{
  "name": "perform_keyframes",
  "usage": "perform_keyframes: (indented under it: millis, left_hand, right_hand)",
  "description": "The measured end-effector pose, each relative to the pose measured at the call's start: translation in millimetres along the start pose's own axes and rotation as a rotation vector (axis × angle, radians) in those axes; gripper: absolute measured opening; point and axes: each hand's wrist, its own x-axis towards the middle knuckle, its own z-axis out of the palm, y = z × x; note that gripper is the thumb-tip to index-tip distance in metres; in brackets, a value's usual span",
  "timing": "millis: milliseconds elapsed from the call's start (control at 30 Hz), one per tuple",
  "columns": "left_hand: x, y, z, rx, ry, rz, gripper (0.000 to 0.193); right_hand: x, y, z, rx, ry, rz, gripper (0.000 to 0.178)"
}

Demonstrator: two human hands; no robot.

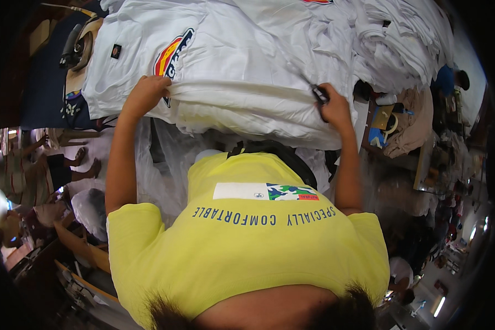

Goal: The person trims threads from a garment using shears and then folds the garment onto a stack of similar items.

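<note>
A white T-shirt (231,99) with a red, yellow and dark blue printed emblem lies spread in front of me, its near edge bunched into a long fold. At the left end of that fold, close to the emblem, my left hand (148,93) is closed on the shirt. My right hand (335,107) is at the fold's other end, closed around the black handles of a pair of scissors (320,94). Their blades are blurred and point away to the left over the cloth. Whether the right fingers also pinch fabric is hidden.
A heap of white garments (401,44) is piled at the far right. Beyond my right hand lie a tape roll (389,124) and brown cloth (415,126). Dark blue fabric (44,93) covers the left side. Another person (38,170) stands further left.
</note>
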Motion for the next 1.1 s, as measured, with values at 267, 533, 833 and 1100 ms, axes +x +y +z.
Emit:
perform_keyframes:
  millis: [267,533,833,1100]
  left_hand:
    - [16,147,6,-0.2,-0.288,0.146,0.018]
    - [80,238,39,-1.718,-0.009,-0.183,0.028]
    - [73,207,75,-1.893,0.09,-0.403,0.022]
    - [73,202,85,-1.822,0.046,-0.35,0.021]
  right_hand:
    - [153,-43,-135,-0.146,0.473,-0.115,0.045]
    - [133,-271,-98,0.357,0.281,-0.958,0.032]
    - [13,-95,-19,0.41,0.074,-0.24,0.054]
    - [-108,-17,56,0.531,0.011,0.035,0.055]
